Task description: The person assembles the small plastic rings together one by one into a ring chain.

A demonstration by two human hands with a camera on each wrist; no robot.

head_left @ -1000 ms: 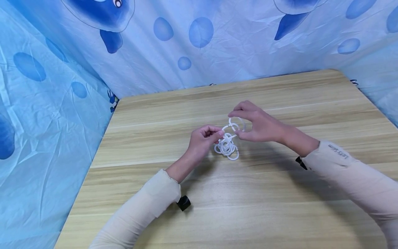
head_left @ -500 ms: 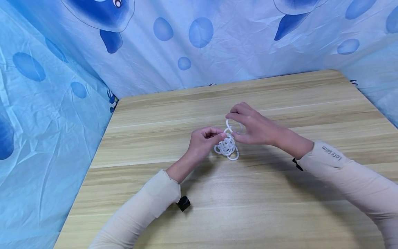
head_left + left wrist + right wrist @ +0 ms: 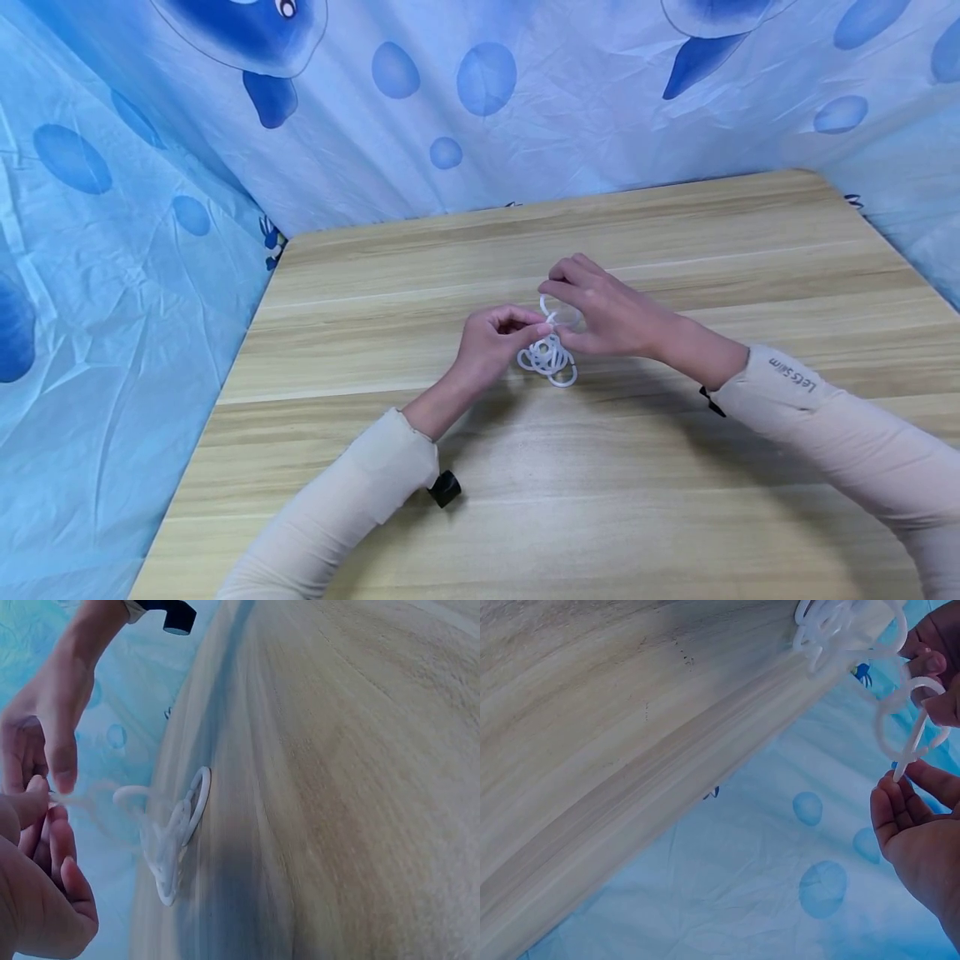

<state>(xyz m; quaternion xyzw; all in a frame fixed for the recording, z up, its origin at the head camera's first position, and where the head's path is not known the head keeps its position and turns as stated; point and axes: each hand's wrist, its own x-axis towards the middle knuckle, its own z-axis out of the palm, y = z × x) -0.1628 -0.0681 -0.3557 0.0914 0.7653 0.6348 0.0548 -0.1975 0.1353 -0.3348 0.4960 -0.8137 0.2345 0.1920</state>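
Note:
A chain of linked white plastic rings (image 3: 549,358) lies bunched on the wooden table (image 3: 675,467), near its middle. My left hand (image 3: 495,337) pinches one ring at the top of the bunch between thumb and forefinger. My right hand (image 3: 600,312) holds the top ring (image 3: 558,314) upright just above the pile, pinched in its fingertips. The two hands almost meet over the chain. The left wrist view shows the pile of rings (image 3: 176,832) on the table and a blurred ring by my fingers. In the right wrist view the top ring (image 3: 907,724) hangs between both hands.
Blue sheets printed with bubbles and cartoon figures (image 3: 480,92) hang behind the table and along its left side (image 3: 97,292). A small black camera mount (image 3: 445,489) sits under my left wrist. Bare tabletop spreads around the rings.
My right hand has come down and slightly left, lowering the top ring toward the pile and closer to my left fingers. My left hand has hardly moved.

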